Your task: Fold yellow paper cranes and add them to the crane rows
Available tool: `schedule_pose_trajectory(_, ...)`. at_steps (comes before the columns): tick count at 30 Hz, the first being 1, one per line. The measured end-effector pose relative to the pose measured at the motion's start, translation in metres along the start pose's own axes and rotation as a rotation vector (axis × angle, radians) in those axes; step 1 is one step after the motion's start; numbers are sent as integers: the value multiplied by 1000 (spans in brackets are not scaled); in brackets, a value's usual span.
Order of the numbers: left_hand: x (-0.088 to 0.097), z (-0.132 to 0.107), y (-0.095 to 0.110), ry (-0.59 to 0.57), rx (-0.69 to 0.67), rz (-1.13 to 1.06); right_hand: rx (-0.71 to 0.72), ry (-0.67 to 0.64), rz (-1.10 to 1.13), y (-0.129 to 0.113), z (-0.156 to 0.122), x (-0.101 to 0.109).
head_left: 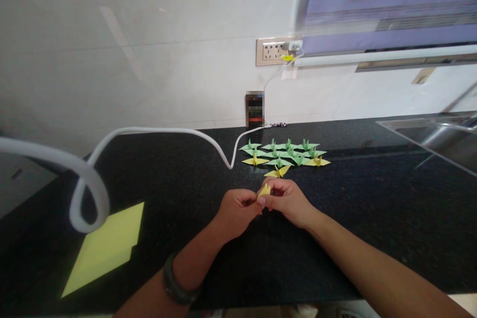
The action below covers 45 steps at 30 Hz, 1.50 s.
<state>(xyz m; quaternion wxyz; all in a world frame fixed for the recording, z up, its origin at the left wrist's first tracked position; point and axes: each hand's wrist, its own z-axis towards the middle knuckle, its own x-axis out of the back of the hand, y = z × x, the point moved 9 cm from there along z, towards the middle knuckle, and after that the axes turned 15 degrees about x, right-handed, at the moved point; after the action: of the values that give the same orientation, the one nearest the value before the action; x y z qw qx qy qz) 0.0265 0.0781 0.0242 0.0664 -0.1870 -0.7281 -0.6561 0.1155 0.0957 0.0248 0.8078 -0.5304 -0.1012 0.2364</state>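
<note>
Between both hands is a small piece of folded yellow paper (264, 191), pinched just above the dark counter. My left hand (238, 211) is closed on its left side, thumb and fingertips meeting at the paper. My right hand (288, 201) pinches the other side, and the fingers cover most of the fold. Right behind the hands stands a yellow paper crane (278, 171). Farther back, several green paper cranes (288, 146) are set out in rows, with another yellow crane (255, 160) at the left end and a yellow crane (317, 161) at the right.
Yellow paper sheets (108, 248) lie on the counter (179, 174) at left. A thick white cable (167, 130) loops across the left side. A phone-like device with a blurred screen (255, 109) leans against the wall below a socket (275, 51). At far right is a metal sink (447, 136).
</note>
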Motion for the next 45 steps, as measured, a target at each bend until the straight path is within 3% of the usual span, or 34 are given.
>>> schedule_pose_trajectory(4, -6, -2, 0, -47, 4, -30, 31, 46, -7, 0, -2, 3)
schedule_pose_trajectory(12, -11, -3, 2, -135, 38, -113, -61, 143, 178, 8, -5, -1)
schedule_pose_trajectory(24, -12, -2, -4, -148, 115, -162, 42, 191, -37, -3, -1, 9)
schedule_pose_trajectory(30, -7, 1, -5, -110, 134, -184, -3, 374, 245, -3, 2, 28)
schedule_pose_trajectory(33, -3, 3, -7, -78, 144, -230, -26, 277, 180, -5, 4, 29)
schedule_pose_trajectory(37, -5, 5, -7, -106, 159, -293, -87, 74, 56, 3, 0, 13)
schedule_pose_trajectory(41, 0, 5, -9, -91, 187, -442, -64, 123, 15, 3, -2, 14)
schedule_pose_trajectory(45, -2, 5, -11, -138, 201, -599, -47, 59, 52, -1, -2, 4)
